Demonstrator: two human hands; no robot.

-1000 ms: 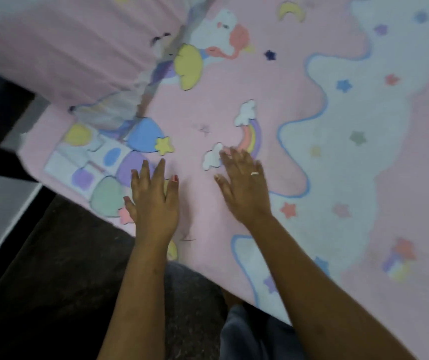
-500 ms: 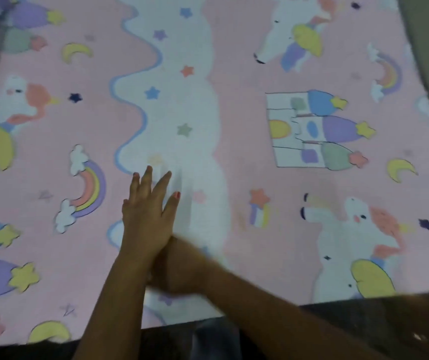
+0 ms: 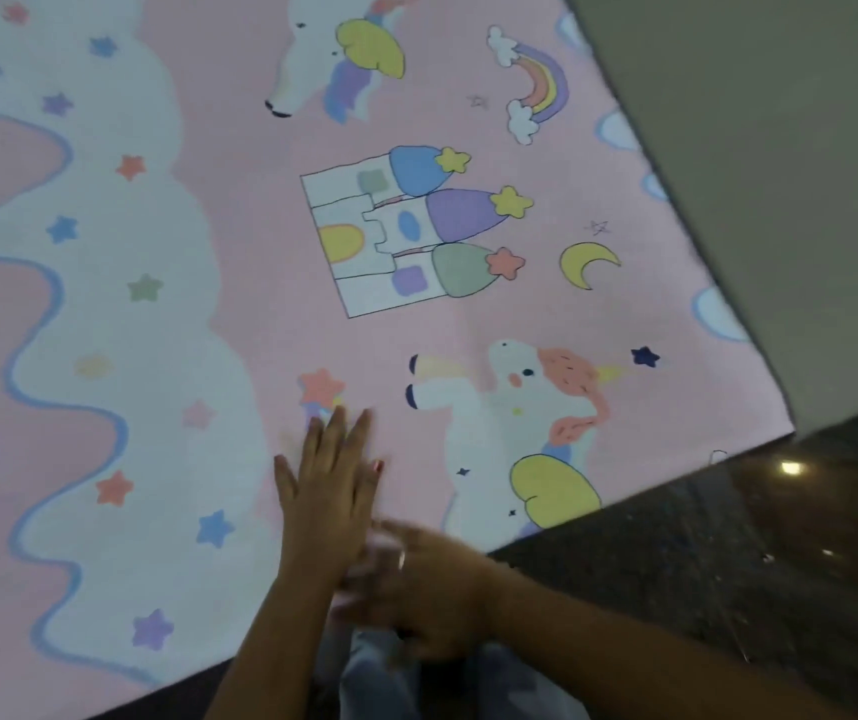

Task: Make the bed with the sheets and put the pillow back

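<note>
1. Nearest, the right hand [image 3: 419,589] is blurred at the sheet's near edge, just beside the left wrist. Whether its grip is wide or closed cannot be told.
2. The left hand [image 3: 331,491] is laid flat on the sheet [image 3: 260,283], its grip wide and nothing held.
3. Further out, the sheet is spread smooth over the bed, up to the corner by the dark floor [image 3: 728,563] and the wall [image 3: 780,174]. The spreading is judged nearly done.
4. No pillow is in view, so its return is judged left to do.
</note>
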